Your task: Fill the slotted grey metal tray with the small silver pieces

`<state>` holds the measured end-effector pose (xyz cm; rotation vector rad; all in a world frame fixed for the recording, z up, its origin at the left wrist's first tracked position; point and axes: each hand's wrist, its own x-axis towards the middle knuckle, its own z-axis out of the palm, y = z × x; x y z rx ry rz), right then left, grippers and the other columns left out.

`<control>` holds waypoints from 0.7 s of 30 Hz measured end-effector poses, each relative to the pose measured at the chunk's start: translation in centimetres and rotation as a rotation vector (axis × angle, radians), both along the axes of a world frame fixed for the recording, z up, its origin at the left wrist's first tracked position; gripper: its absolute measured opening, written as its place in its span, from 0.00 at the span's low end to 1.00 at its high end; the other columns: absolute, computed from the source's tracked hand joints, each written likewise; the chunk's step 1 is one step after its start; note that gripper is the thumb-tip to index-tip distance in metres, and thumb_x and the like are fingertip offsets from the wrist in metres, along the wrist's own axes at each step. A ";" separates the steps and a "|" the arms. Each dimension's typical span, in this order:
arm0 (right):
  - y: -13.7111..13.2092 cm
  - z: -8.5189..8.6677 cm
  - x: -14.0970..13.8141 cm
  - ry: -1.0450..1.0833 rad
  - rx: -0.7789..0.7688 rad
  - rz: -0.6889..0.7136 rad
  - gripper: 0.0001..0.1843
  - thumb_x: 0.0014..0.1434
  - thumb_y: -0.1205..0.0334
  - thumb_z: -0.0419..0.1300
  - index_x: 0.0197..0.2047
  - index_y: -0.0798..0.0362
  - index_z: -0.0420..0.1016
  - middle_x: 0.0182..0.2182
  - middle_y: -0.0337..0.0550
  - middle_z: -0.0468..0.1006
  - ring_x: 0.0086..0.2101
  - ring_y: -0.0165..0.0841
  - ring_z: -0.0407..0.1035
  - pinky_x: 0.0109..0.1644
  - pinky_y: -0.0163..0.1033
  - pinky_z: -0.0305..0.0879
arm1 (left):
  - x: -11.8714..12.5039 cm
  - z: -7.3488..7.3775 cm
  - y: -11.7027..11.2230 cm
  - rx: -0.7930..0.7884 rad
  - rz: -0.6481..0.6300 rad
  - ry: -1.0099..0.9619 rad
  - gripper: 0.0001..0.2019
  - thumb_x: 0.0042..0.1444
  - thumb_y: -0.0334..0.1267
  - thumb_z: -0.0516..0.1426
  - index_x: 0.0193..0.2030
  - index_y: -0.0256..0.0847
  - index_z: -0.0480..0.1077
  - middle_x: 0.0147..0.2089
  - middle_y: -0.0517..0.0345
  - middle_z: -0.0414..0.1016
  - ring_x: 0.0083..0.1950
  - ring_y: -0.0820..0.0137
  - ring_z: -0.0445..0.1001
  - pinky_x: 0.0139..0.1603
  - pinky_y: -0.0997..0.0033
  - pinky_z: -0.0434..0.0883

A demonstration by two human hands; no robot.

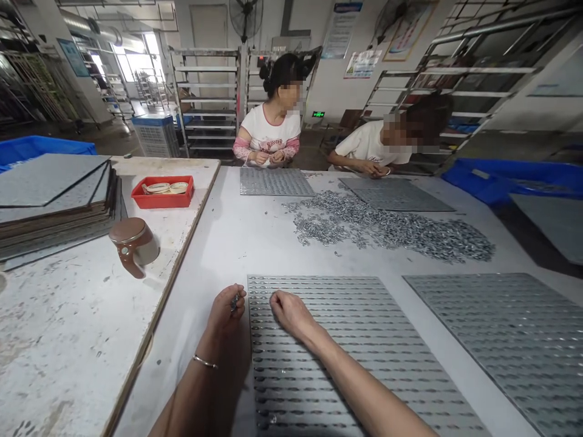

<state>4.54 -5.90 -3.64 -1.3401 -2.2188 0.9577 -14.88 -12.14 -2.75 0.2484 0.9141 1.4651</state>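
Note:
My left hand (224,308) is curled around several small shiny grey pieces (234,302), just off the left edge of a grey board (364,325). Rows of small leaf-shaped pieces cover that board. Over its upper left part is my right hand (293,312), fingers bent and pressed together. Its fingertips face down and away, so whatever they pinch is hidden. Beyond the board lies a loose heap of similar small grey pieces (410,227). A second grey board (505,328) with the same kind of rows lies to the right.
Two people (273,130) sit across the table, each at a grey board (276,181). On the left surface stand a brown-lidded mug (144,243), a red tray (164,199) and a stack of boards (50,212). A blue bin (505,182) stands at the right.

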 end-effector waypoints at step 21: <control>0.3 -2.2 -0.8 -0.105 0.595 0.286 0.11 0.70 0.67 0.53 0.39 0.50 0.76 0.35 0.42 0.78 0.36 0.33 0.71 0.38 0.34 0.62 | -0.7 -0.4 0.1 -0.015 0.181 -0.147 0.06 0.58 0.30 0.64 0.40 0.33 0.71 0.28 0.61 0.67 0.20 0.82 0.60 0.14 0.85 0.52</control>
